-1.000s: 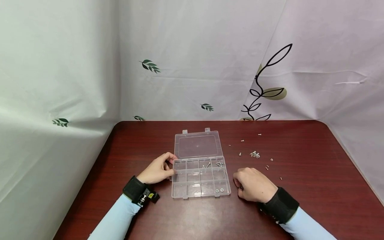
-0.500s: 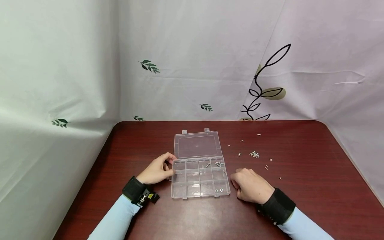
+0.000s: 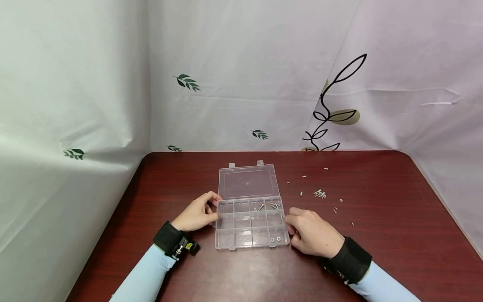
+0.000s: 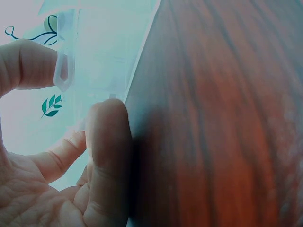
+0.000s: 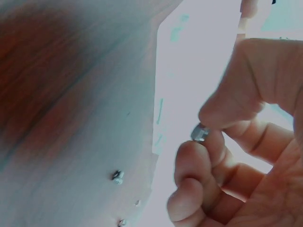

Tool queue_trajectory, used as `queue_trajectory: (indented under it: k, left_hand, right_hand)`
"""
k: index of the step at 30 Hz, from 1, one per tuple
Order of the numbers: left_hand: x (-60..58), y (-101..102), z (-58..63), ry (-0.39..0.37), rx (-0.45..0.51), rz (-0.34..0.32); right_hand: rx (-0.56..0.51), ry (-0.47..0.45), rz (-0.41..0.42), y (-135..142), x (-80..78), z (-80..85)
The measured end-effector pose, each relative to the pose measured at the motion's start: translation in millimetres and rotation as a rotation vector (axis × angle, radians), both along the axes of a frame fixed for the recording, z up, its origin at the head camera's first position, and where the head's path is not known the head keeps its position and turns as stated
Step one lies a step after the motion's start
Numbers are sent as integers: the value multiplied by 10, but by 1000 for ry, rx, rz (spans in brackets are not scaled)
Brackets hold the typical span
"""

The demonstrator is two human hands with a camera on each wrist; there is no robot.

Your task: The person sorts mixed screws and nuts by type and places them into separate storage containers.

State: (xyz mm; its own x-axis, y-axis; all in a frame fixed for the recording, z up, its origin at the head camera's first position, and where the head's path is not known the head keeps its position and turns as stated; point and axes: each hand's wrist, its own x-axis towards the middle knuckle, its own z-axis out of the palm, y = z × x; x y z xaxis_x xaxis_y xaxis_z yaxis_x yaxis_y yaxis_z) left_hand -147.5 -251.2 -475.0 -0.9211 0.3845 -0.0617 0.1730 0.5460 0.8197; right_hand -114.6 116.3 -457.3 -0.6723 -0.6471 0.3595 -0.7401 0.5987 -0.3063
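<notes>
A clear plastic compartment box (image 3: 241, 233) lies on the table with its lid (image 3: 248, 180) laid back. My left hand (image 3: 195, 214) grips the box's left end between thumb and fingers; the wall shows between them in the left wrist view. At the right wall, my right hand (image 3: 315, 232) pinches a small silver metal nut (image 5: 200, 133) between thumb and index finger. Long screws (image 3: 276, 206) lie in the back right compartment, others just left of it. Two nuts (image 3: 278, 238) rest in the front right compartment.
Right of the box, a small pile of screws and nuts (image 3: 320, 193) lies on the dark red table (image 3: 396, 235). Several single screws (image 3: 335, 210) and a loose nut (image 3: 341, 200) are scattered around it. A white patterned curtain (image 3: 234, 75) hangs behind the table.
My right hand has moved left, from beside the box up to its right wall. The left hand has stayed at the box's left end.
</notes>
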Motion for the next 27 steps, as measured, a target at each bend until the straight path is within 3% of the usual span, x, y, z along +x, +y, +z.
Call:
queue_trajectory:
  k: [5,11,21,27]
  left_hand:
    - [3,0,4,5,-3,1]
    - [-2,1,1,8,-5,4]
    - [-7,0,1,11,-15,2]
    - [0,10,6,13,-16,3]
  right_hand:
    - [-85,66,54,-55,15,42]
    - [-140,81,128,-96,35,81]
    - [-222,143,179,-138,52,141]
    - [-198,135,186,-133,65,146]
